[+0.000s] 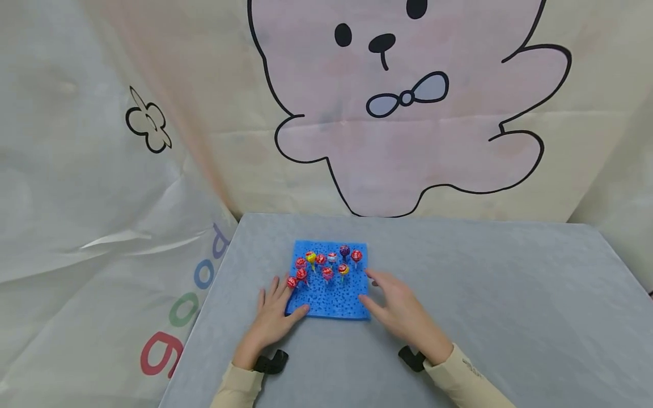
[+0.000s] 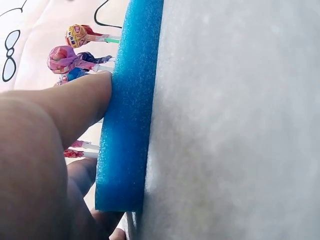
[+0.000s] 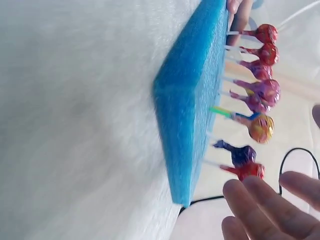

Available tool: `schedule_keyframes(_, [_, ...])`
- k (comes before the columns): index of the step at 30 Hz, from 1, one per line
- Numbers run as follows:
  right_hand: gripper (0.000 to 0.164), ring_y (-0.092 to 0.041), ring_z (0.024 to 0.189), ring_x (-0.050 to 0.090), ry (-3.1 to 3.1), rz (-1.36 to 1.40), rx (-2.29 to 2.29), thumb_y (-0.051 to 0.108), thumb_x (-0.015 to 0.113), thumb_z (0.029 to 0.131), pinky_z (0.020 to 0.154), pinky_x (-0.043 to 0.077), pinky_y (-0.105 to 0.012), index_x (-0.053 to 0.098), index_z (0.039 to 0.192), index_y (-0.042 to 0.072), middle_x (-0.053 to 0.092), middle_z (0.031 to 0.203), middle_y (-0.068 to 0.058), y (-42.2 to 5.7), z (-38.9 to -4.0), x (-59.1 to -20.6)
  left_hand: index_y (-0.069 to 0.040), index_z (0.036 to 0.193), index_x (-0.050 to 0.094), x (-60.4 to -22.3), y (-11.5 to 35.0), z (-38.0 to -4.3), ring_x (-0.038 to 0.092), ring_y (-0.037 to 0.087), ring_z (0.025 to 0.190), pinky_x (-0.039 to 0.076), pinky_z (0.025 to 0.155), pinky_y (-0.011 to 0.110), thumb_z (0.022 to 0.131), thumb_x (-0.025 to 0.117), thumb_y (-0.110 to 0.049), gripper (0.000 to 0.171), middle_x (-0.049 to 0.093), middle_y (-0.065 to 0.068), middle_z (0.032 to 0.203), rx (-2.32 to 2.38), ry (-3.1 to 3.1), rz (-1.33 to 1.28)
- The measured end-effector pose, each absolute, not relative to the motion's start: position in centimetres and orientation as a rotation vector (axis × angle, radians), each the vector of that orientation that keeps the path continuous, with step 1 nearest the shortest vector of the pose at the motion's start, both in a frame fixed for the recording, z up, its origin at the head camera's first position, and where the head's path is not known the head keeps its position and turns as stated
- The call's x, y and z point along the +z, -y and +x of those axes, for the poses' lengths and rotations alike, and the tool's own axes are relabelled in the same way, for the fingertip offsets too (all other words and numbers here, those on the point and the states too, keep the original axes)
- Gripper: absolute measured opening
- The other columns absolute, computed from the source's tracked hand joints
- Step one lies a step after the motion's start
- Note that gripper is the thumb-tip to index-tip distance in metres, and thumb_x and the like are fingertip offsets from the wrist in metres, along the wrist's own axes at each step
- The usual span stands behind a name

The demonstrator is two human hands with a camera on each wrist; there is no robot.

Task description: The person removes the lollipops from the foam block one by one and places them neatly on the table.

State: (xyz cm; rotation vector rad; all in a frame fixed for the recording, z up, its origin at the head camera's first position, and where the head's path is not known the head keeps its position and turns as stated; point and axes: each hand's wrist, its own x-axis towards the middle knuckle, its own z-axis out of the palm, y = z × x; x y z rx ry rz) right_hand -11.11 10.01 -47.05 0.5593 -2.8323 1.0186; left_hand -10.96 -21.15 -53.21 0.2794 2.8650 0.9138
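Observation:
Several wrapped lollipops stand upright on their sticks in a blue foam block. They are mostly in its far and left parts, with red, yellow, pink and purple wrappers. My left hand rests at the block's left edge, fingers spread and fairly straight. In the left wrist view its thumb touches the studded face, and other fingertips lie by the side. My right hand hovers by the right edge, thumb and fingers apart, holding nothing. In the right wrist view its fingers appear near a red lollipop.
The block lies on a grey cloth-covered table. Behind it hangs a curtain with a cartoon bear, and a pale sheet with letters drapes on the left. Each wrist wears a black band.

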Motion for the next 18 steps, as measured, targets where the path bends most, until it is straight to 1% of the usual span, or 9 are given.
schedule_keyframes(7, [0.054, -0.034, 0.117, 0.067, 2.805, 0.448, 1.114, 0.024, 0.074, 0.098, 0.096, 0.057, -0.055, 0.058, 0.145, 0.003, 0.064, 0.139, -0.018, -8.3, -13.4, -46.7, -0.005, 0.163, 0.033, -53.4, 21.1, -11.0, 0.004, 0.044, 0.162, -0.004, 0.124, 0.072, 0.1, 0.059, -0.057, 0.085, 0.018, 0.014, 0.174, 0.911, -2.858, 0.258])
schedule_keyframes(13, [0.053, -0.033, 0.119, 0.066, 2.794, 0.407, 1.096, 0.023, 0.073, 0.099, 0.097, 0.057, -0.054, 0.058, 0.145, 0.003, 0.06, 0.143, -0.019, -7.9, -15.2, -47.0, -0.006, 0.163, 0.033, -53.4, 20.9, -11.0, 0.006, 0.044, 0.161, -0.003, 0.124, 0.072, 0.1, 0.059, -0.058, 0.086, 0.02, 0.015, 0.174, 0.908, -2.865, 0.261])
schedule_keyframes(18, [0.048, -0.032, 0.116, 0.067, 2.773, 0.424, 1.134, 0.02, 0.072, 0.1, 0.093, 0.059, -0.052, 0.06, 0.144, 0.005, 0.063, 0.137, -0.017, -7.6, -16.2, -47.3, -0.009, 0.164, 0.031, -53.4, 21.0, -10.7, 0.005, 0.041, 0.162, -0.004, 0.125, 0.07, 0.1, 0.058, -0.059, 0.086, 0.018, 0.012, 0.175, 0.899, -2.859, 0.245])
